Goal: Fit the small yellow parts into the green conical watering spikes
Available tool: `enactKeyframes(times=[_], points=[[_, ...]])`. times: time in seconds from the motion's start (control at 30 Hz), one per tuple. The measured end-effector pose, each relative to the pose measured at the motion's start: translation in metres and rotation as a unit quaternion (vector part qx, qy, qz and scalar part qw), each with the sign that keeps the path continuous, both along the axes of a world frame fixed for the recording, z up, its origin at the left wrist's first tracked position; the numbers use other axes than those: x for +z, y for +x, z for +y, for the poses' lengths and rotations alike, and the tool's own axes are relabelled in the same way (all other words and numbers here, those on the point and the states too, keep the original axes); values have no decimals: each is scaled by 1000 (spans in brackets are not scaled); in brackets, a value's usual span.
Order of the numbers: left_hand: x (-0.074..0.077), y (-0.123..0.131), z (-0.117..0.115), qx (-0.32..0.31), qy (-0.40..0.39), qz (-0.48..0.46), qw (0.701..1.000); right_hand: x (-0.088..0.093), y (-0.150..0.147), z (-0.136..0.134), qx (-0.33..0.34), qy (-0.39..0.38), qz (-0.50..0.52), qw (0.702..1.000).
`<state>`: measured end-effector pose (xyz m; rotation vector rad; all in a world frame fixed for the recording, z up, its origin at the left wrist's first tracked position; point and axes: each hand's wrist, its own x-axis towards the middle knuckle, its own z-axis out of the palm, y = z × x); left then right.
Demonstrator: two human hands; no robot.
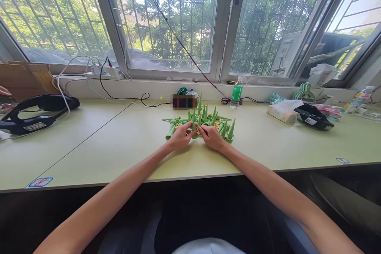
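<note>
Several green cone-shaped pieces [230, 131] stand and lie in a cluster on the pale table [119, 143], with small yellow bits among them. At the near side of this cluster, my left hand [181, 135] has its fingers closed on a green cone [193, 121] that points upward. Right beside it, my right hand [212, 136] is pinched, its fingertips close to those of my left hand. Whatever lies between the right fingertips is too small to make out.
A dark box [183, 102] sits behind the cones, near a bottle [236, 93] by the windowsill. Black headgear [35, 113] with cables lies left. A tissue box [282, 111] and a black strapped device [315, 117] are right. At the far left edge, another person's hand shows.
</note>
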<state>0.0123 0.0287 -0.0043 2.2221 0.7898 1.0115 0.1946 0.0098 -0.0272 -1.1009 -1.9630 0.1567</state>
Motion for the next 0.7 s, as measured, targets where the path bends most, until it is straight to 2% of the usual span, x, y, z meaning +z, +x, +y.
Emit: enactKeyframes(times=[0.2,0.33,0.7], points=[[-1,0,6,23,-54,-45,997,3,0,-1,30,1,49,998],[-1,-1,8,39,-74,-55,995,-1,1,2,43,12,48,998],[0,-2,3,44,-51,-23,997,-4,3,8,58,11,30,998]])
